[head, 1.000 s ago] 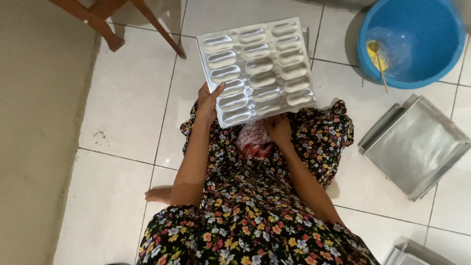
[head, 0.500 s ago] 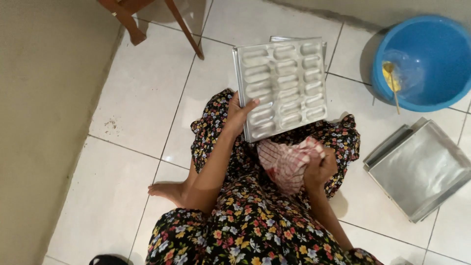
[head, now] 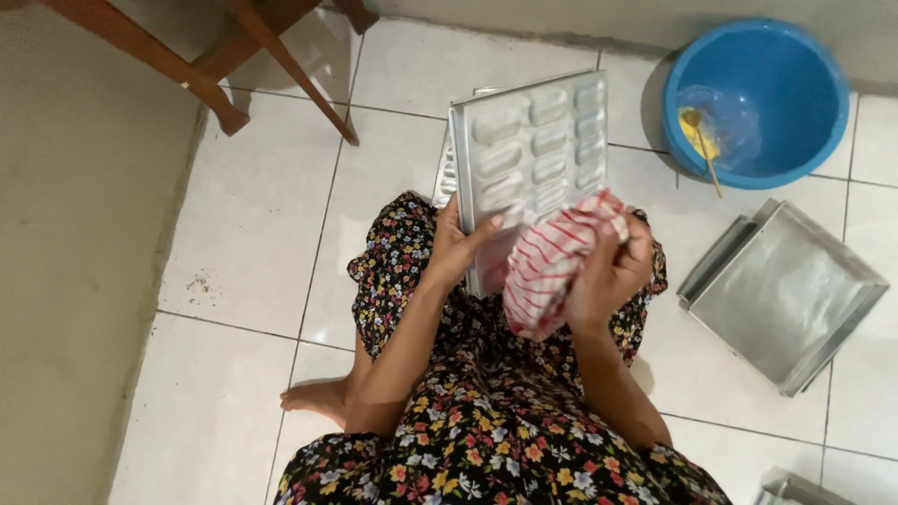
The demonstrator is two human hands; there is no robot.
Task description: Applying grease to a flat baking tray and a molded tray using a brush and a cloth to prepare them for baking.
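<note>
Gripping the lower left edge of a metal baking mould (head: pixel 535 159), the left hand (head: pixel 458 248) has its fingers curled behind the sheet and its thumb laid flat across the front, closed firmly on the rim. The mould, a silvery tray with rows of oblong hollows, stands tilted nearly upright over the lap, and a second similar tray (head: pixel 446 173) shows just behind its left side. The right hand (head: pixel 608 271) is bunched tightly around a red-and-white striped cloth (head: pixel 547 262), fingers wrapped over the top of the wad, pressing it against the lower right part of the mould.

Half a second ago the cloth sat lower, in the lap below the mould, with the right hand beneath it; now hand and cloth have risen onto the mould's face. The mould itself has swung more upright since then.

A blue plastic basin (head: pixel 762 103) holding yellow batter and a spoon rests on the white tiled floor (head: pixel 253 215), with a flat square metal pan (head: pixel 786 290) near it.
</note>
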